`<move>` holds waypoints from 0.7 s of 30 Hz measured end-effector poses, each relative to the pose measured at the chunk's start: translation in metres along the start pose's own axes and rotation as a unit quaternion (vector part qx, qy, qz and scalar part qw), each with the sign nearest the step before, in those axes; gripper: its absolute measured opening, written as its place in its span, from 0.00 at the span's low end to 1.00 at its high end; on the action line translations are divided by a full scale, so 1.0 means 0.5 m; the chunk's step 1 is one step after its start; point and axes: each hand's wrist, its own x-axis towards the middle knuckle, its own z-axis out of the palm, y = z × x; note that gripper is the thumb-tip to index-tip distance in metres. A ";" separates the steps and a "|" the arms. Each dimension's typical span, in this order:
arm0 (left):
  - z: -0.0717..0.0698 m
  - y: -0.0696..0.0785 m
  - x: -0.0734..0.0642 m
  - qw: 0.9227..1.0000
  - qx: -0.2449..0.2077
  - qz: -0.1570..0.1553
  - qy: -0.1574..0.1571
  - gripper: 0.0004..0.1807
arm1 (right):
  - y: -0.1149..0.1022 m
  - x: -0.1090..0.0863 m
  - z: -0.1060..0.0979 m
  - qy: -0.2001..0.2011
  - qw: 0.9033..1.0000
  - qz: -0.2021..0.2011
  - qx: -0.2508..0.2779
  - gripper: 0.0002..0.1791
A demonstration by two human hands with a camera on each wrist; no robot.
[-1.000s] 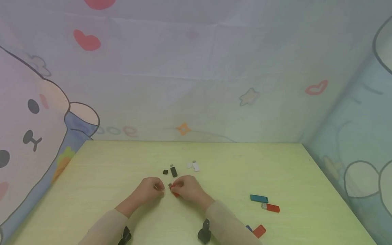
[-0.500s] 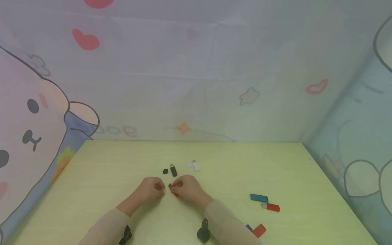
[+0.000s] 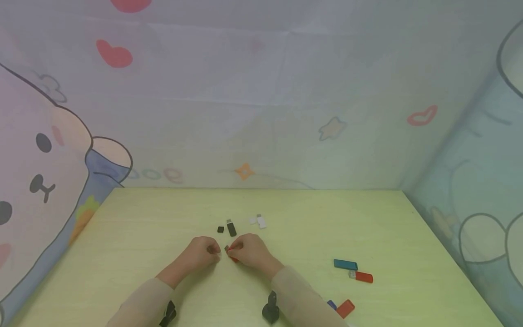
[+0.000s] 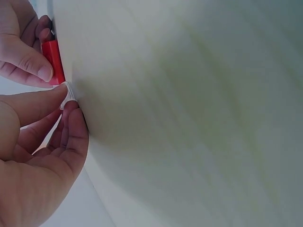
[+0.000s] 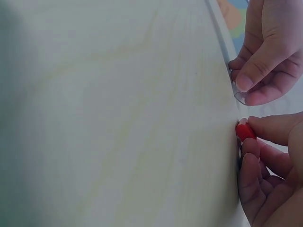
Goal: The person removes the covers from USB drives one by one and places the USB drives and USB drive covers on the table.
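Cartoon-printed cloth [image 3: 269,91] is hung behind a pale table [image 3: 286,250]. Above the tabletop, a small clear piece [image 4: 69,94] is pinched between the thumb and fingers of the left hand [image 3: 200,252]. Just beside it, a red USB stick [image 4: 53,56] is gripped by the thumb and fingers of the right hand [image 3: 251,250]. Beyond both hands, a black stick [image 3: 231,228] and a white stick [image 3: 261,221] are laid out, each with a cap-like piece [image 3: 220,230] near it.
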 end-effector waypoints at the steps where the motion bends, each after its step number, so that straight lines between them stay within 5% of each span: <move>1: 0.000 -0.001 0.000 1.000 0.002 0.001 0.000 0.03 | 0.001 0.001 0.000 0.000 1.000 0.000 -0.001 0.07; 21: -0.002 0.000 0.001 1.000 0.026 -0.004 -0.013 0.03 | 0.009 0.003 0.004 0.014 1.000 0.001 -0.002 0.08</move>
